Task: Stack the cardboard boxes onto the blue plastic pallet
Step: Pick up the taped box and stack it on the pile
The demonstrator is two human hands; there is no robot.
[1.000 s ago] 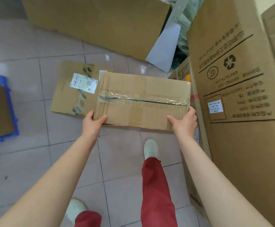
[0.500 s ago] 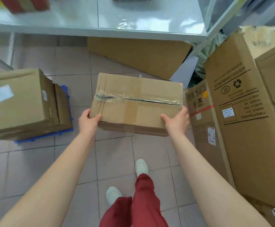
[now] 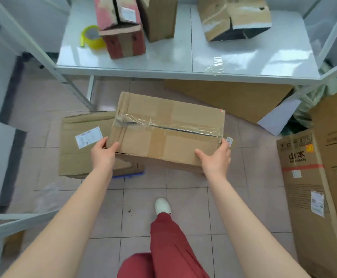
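Note:
I hold a taped brown cardboard box (image 3: pixel 169 127) in the air in front of me. My left hand (image 3: pixel 103 153) grips its near left corner and my right hand (image 3: pixel 215 159) grips its near right corner. Below and to the left sits another cardboard box (image 3: pixel 79 155) with a white label, resting on the blue plastic pallet (image 3: pixel 128 174). Only a thin blue strip of the pallet shows under that box. The held box overlaps the right part of the lower box from above.
A white metal shelf (image 3: pixel 183 63) ahead carries a red box (image 3: pixel 121 27), a torn brown box (image 3: pixel 234 17) and yellow tape (image 3: pixel 91 37). Tall cartons (image 3: pixel 308 187) stand at the right. Flat cardboard (image 3: pixel 230 97) lies under the shelf. My foot (image 3: pixel 162 205) stands on the tiled floor.
I turned left and raised my view while carrying the box. The box on the pallet moved from the far left edge to directly under the held box, and the shelf came into view.

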